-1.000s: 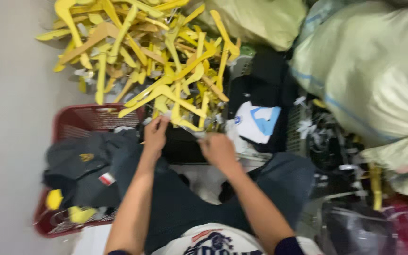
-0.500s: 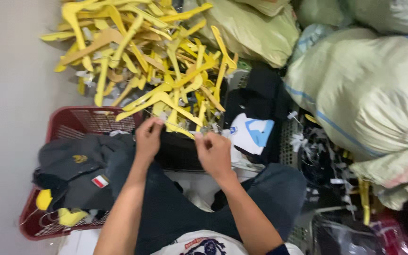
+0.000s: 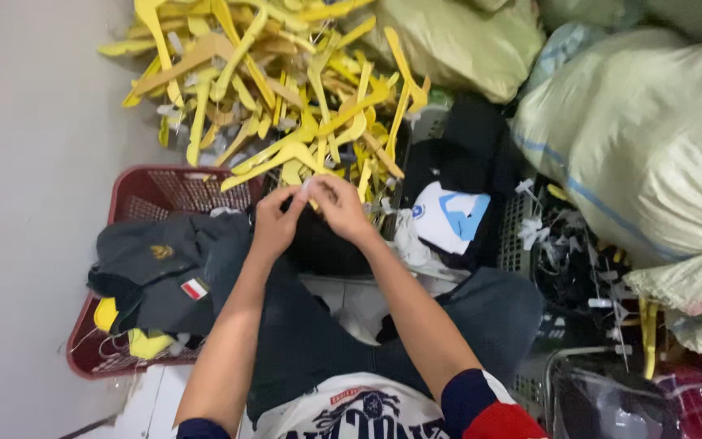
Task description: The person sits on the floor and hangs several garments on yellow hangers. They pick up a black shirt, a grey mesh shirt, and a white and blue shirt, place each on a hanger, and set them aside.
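Yellow hangers (image 3: 286, 97) piled beyond red basket (image 3: 156, 195).

**Sacks, patches and a folded label**

Bulging pale green sacks (image 3: 652, 138) fill the upper right, one crossed by a blue stripe. A white and blue printed label (image 3: 448, 215) lies on black cloth. A small red-and-white patch (image 3: 194, 288) sits on the dark garment (image 3: 164, 268).

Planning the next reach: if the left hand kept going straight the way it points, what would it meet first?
The left hand points up and slightly right, fingertips against the right hand. Past that, probably the yellow hangers; depth is unclear.
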